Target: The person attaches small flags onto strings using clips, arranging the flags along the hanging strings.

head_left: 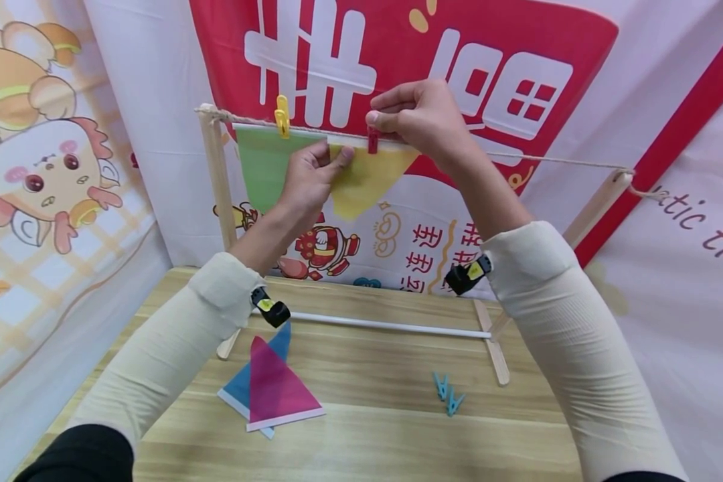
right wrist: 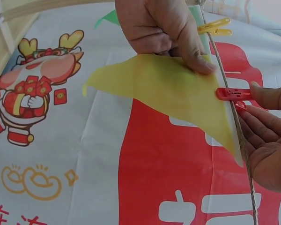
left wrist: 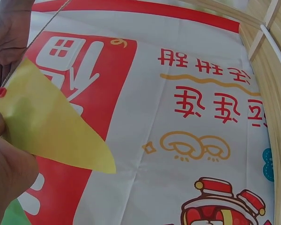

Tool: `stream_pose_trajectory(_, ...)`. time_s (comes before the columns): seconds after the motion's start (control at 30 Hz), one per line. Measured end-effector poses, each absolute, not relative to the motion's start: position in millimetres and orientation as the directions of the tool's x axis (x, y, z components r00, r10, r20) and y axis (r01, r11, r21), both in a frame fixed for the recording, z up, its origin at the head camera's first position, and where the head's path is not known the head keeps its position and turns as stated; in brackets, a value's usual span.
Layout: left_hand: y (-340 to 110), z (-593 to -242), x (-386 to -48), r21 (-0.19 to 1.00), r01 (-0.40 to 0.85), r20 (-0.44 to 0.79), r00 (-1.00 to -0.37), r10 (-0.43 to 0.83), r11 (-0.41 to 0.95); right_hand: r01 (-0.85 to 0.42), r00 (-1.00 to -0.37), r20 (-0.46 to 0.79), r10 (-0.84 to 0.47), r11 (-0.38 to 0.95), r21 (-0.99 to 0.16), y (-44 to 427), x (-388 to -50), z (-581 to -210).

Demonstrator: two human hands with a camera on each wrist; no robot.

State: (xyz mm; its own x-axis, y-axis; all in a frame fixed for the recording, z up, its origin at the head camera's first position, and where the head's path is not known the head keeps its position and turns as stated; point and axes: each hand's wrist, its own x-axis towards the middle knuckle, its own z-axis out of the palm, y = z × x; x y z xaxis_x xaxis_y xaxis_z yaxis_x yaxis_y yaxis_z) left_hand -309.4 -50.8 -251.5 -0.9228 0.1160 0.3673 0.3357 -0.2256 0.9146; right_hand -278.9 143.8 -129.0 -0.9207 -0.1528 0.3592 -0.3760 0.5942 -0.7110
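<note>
A twine line (head_left: 560,161) runs between two wooden posts. The yellow triangular pennant (head_left: 373,177) hangs at the line with its pale top edge along the twine. My left hand (head_left: 309,175) pinches this pennant near its upper left corner, thumb in front. In my right hand (head_left: 426,122) a red clothespin (right wrist: 234,94) is pinched between thumb and fingers; its jaws sit over the twine and the pennant's top edge. To the left, a green pennant (head_left: 260,164) hangs under a yellow clothespin (head_left: 282,118), partly behind my left hand.
On the wooden table (head_left: 367,442) a pink pennant (head_left: 280,391) overlaps a blue pennant (head_left: 236,389). Two blue clothespins (head_left: 454,403) lie to the right. A white rod (head_left: 385,325) joins the stand's left post (head_left: 217,177) and right side low down. A printed cloth hangs behind.
</note>
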Motion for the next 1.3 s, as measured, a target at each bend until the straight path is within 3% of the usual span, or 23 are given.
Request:
stream_pose_trajectory(0.5, -54.0, -254.6, -308.8, 0.920, 0.325, 0.359, -0.924, 0.136, -0.218, -0.401, -0.911, 0.384, -0.147, 0.522, -0.752, 163.0, -273.4, -131.8)
stream_pose_trajectory(0.83, -54.9, -257.7, -306.2, 0.929, 0.326, 0.352, -0.924, 0.151, -0.173, -0.502, -0.856, 0.510, -0.081, 0.366, -0.784, 175.8, -268.8, -141.9)
stream_pose_trajectory(1.3, -58.1, -267.3, -305.7, 0.939, 0.305, 0.333, -0.922, 0.195, -0.160, -0.641, -0.765, 0.630, -0.130, 0.236, -0.730, 182.6, -261.4, -154.0)
